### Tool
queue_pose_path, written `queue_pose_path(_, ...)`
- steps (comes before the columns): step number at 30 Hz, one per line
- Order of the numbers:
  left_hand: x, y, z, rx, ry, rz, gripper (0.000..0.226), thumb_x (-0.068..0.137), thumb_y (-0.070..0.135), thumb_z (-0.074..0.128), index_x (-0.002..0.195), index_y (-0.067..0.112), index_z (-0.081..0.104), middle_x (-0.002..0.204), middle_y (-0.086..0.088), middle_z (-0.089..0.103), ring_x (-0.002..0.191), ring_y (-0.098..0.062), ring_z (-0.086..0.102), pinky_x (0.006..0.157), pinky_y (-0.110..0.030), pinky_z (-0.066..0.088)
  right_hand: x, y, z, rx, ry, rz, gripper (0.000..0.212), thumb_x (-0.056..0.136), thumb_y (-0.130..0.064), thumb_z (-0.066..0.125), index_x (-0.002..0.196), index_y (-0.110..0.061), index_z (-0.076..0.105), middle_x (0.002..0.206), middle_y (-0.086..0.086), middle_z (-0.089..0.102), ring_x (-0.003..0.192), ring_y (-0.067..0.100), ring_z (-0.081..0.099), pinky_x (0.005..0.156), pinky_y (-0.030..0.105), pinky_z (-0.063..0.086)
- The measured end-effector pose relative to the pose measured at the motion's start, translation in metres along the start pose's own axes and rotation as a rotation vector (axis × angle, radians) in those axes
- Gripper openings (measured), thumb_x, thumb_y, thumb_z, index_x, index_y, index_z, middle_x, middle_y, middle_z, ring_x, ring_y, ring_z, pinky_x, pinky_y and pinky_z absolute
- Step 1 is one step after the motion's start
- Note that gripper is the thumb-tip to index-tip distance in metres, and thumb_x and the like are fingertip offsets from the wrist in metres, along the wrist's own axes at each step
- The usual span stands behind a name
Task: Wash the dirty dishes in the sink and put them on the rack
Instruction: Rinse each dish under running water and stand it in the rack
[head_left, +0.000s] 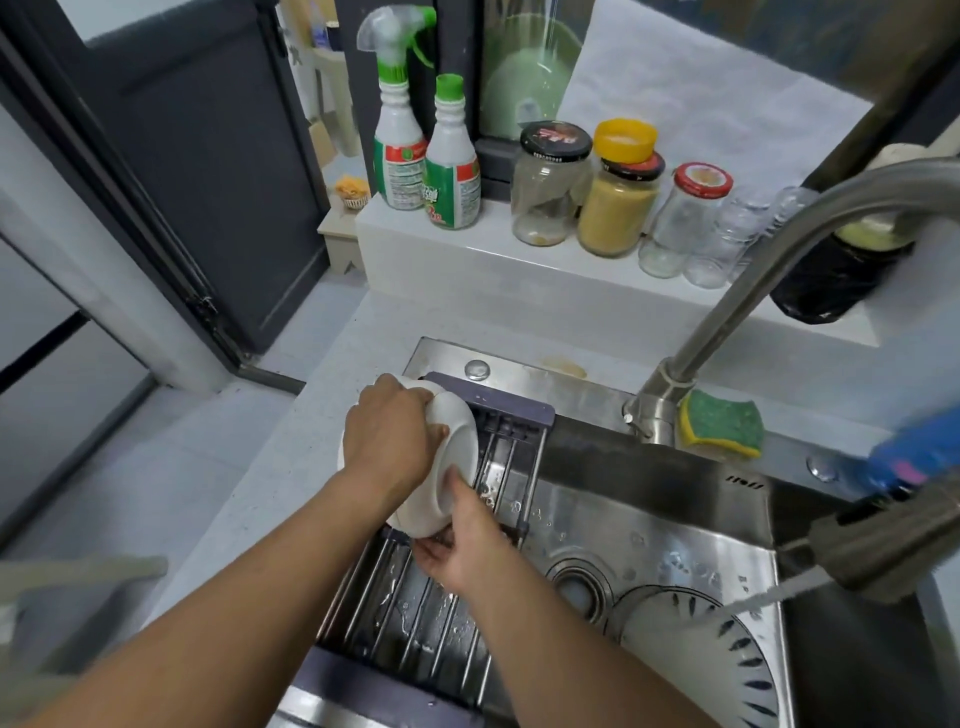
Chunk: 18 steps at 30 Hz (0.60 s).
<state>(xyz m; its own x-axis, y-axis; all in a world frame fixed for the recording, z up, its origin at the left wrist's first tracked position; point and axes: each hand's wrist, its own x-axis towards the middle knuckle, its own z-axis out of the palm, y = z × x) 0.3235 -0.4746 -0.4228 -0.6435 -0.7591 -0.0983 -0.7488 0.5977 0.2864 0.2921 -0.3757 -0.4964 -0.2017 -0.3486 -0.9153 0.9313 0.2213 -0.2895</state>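
The brushed stainless-steel sink (649, 519) is wet and glossy. Across its left side lies the rack (498, 402), thin metal rods in a purple frame. A smooth, round white bowl (452, 441) tilts on edge over the rods. The left hand (387, 434) curls over its upper rim, and the right hand (465, 535) pinches its lower rim.

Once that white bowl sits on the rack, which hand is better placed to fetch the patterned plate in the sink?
Probably the right hand: it holds the white bowl by its lower edge, nearest the patterned plate. The left hand grips the bowl's top, farther off.
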Motion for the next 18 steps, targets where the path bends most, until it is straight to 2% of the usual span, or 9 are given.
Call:
queue_pose_path(3, -0.001, -0.001, 0.003, 0.047, 0.059, 0.029, 0.034, 0.096, 0.043, 0.062, 0.124, 0.024, 0.068, 0.117, -0.004, 0.052, 0.111, -0.027, 0.049, 0.093, -0.038, 0.04, 0.011, 0.001, 0.003, -0.007, 0.008, -0.01, 0.06, 0.087, -0.055, 0.072, 0.129, -0.015, 0.057, 0.116, 0.014, 0.069, 0.102, 0.032, 0.069, 0.071, 0.038, 0.058)
queue_pose_path(6, -0.003, -0.003, 0.007, 0.071, 0.134, 0.068, 0.033, 0.098, 0.043, 0.059, 0.122, 0.023, 0.068, 0.116, -0.003, 0.052, 0.108, -0.025, 0.047, 0.092, -0.037, 0.039, 0.02, -0.001, 0.002, -0.05, 0.016, -0.022, 0.061, 0.088, -0.058, 0.07, 0.13, -0.016, 0.056, 0.117, 0.015, 0.069, 0.102, 0.033, 0.069, 0.082, 0.045, 0.06)
queue_pose_path(8, -0.005, -0.004, 0.01, 0.081, 0.184, 0.093, 0.034, 0.098, 0.043, 0.059, 0.125, 0.024, 0.066, 0.125, -0.004, 0.051, 0.113, -0.026, 0.047, 0.094, -0.037, 0.038, 0.023, -0.003, 0.001, -0.082, 0.015, -0.02, 0.061, 0.088, -0.06, 0.068, 0.131, -0.018, 0.056, 0.117, 0.015, 0.068, 0.102, 0.033, 0.069, 0.092, 0.051, 0.057)
queue_pose_path(10, -0.008, -0.007, 0.013, 0.044, 0.209, 0.085, 0.043, 0.096, 0.044, 0.063, 0.134, 0.023, 0.061, 0.142, -0.009, 0.047, 0.127, -0.03, 0.043, 0.103, -0.041, 0.037, 0.024, -0.005, 0.001, -0.133, 0.023, -0.026, 0.061, 0.089, -0.062, 0.065, 0.132, -0.02, 0.054, 0.119, 0.014, 0.066, 0.105, 0.034, 0.067, 0.095, 0.055, 0.055)
queue_pose_path(13, -0.013, -0.014, 0.019, -0.003, 0.212, 0.057, 0.059, 0.092, 0.046, 0.069, 0.142, 0.02, 0.053, 0.156, -0.016, 0.036, 0.143, -0.035, 0.034, 0.115, -0.047, 0.031, 0.024, -0.005, 0.0, -0.216, 0.032, -0.052, 0.061, 0.089, -0.066, 0.061, 0.134, -0.026, 0.052, 0.124, 0.011, 0.062, 0.109, 0.032, 0.063, 0.093, 0.056, 0.055)
queue_pose_path(18, -0.017, -0.011, 0.029, 0.028, 0.2, 0.104, 0.065, 0.09, 0.046, 0.071, 0.144, 0.016, 0.05, 0.159, -0.019, 0.031, 0.148, -0.037, 0.028, 0.121, -0.05, 0.027, 0.026, -0.003, -0.001, -0.298, 0.041, -0.106, 0.073, 0.075, -0.077, 0.063, 0.131, -0.031, 0.055, 0.122, 0.006, 0.065, 0.109, 0.029, 0.063, 0.078, 0.044, 0.057)
